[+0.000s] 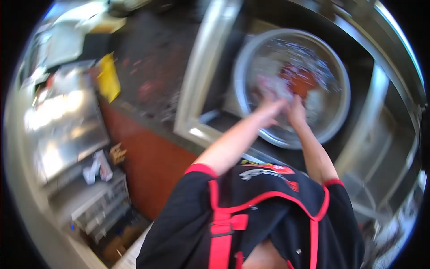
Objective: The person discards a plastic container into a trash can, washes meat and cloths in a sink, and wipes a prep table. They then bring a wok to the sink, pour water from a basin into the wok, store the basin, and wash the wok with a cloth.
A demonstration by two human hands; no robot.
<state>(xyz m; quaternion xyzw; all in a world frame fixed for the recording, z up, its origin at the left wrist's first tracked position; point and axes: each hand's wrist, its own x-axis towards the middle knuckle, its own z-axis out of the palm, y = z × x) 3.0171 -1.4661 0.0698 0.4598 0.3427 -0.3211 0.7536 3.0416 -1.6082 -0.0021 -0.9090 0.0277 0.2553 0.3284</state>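
A large round metal bowl stands in a sink, with both my hands inside it near its lower left. My left hand is smeared by motion, beside a whitish and pink blur. My right hand is close against it, its fingers reaching toward an orange-red thing whose kind I cannot make out. Silvery, glinting material, perhaps rippling water or clear plastic, lies around the orange-red thing. Blur hides the fingers of both hands, so their grip does not show.
The sink's metal rim runs along the left, and a metal divider stands right of the bowl. Across a red floor are a shiny metal counter and a yellow sign-like object.
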